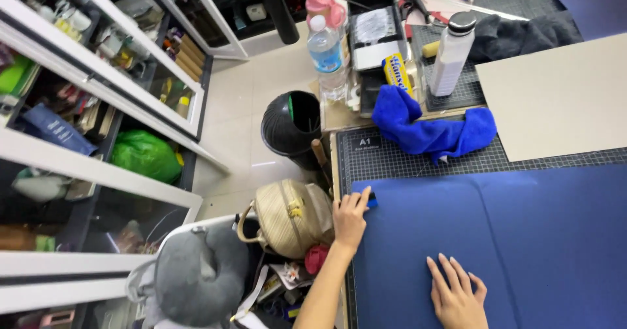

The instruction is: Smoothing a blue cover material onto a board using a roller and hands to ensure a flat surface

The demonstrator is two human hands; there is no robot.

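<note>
A large dark blue sheet [509,237] lies flat on a black gridded cutting mat [392,159]. My left hand [351,217] rests at the sheet's near left corner, fingers closed over a small blue and black tool [371,200] pressed against the edge. My right hand [457,293] lies flat on the sheet with its fingers spread, holding nothing. A faint fold line runs across the sheet to the right of my hands.
A crumpled blue cloth [434,128] lies on the mat behind the sheet. A grey board [562,94], a white bottle [452,51] and a water bottle [326,58] stand further back. A black bin [292,123], a woven bag [290,217] and glass-door shelves [98,107] are left of the table.
</note>
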